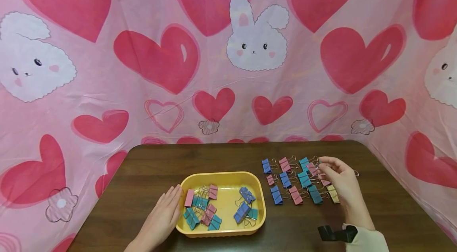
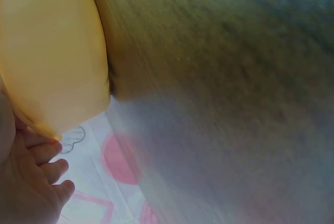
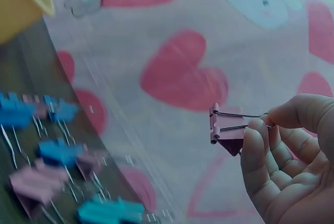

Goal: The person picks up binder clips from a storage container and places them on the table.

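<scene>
My right hand pinches a pink binder clip by its wire handles, raised over the back right of the laid-out clips. Below and to its left, rows of binder clips lie on the table, among them a blue clip, a teal clip and a yellow clip. My left hand rests with straight fingers against the left side of a yellow tray. Inside the tray are loose pink, teal and blue clips, such as a blue clip on the right.
The dark wooden table carries the tray and the clip rows. Behind it hangs a pink curtain with hearts and rabbits. A black strap sits at my right wrist.
</scene>
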Motion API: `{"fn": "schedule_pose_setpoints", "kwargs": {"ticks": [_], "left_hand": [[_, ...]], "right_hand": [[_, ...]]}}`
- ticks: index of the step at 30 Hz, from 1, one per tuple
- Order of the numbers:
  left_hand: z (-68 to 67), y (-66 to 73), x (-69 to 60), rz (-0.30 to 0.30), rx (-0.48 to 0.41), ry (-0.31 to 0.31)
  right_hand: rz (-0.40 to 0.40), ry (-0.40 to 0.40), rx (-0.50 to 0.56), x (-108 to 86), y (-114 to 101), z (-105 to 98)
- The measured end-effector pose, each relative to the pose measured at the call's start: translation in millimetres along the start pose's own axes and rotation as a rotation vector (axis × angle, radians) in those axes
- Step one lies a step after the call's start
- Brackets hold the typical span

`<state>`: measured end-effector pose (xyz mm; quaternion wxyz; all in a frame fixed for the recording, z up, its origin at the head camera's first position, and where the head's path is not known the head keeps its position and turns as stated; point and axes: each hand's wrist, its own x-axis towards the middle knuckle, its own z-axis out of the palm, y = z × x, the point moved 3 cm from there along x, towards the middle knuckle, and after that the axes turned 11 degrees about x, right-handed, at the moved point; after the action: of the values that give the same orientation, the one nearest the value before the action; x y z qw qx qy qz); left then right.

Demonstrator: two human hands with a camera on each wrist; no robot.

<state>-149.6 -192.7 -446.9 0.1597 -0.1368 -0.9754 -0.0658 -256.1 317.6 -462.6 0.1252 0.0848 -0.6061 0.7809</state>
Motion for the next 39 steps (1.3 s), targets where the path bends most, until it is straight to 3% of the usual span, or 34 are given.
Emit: {"fn": "schedule_pose_setpoints", "kwargs": {"ticks": [1,4,8,15,19,26,29,33,39], "left_hand": [[0.1,0.2,0.1,0.0,-0.001,-0.003],[0.2,0.6,0.2,0.007,0.002,-0.007],[0.7,0.4,0.3,0.016,0.005,-0.005],[0.9,-0.3,0.9,0.005,-0.001,-0.026],[0.3,-0.2,0.5,0.001,-0.007,-0.029],[-0.2,-0.2,0.2,-0.001,-0.009,-0.027],[-0.3,0.0,0.0,0.001,-0.008,-0.019],[-0.8,0.5,-0.1,0.008,-0.003,-0.01],[-1.6,0.8,0.4,0.01,-0.001,-0.008]], "right_hand": [[-0.01,0.0,0.03,2.1,5,-12],[-0.005,0.103,0.042,5.4,22,-50],[0.025,0.198,0.006,-1.5,23,-84],[0.086,0.306,0.096,-18.4,12,-118],[0.158,0.332,0.064,-26.6,4,-122],[0.338,0.37,-0.103,-43.9,-26,-91],[0.358,0.338,-0.109,-44.0,-23,-91],[0.387,0.318,-0.191,-42.4,-16,-94],[0.392,0.316,-0.164,-42.2,-8,-98]]}}
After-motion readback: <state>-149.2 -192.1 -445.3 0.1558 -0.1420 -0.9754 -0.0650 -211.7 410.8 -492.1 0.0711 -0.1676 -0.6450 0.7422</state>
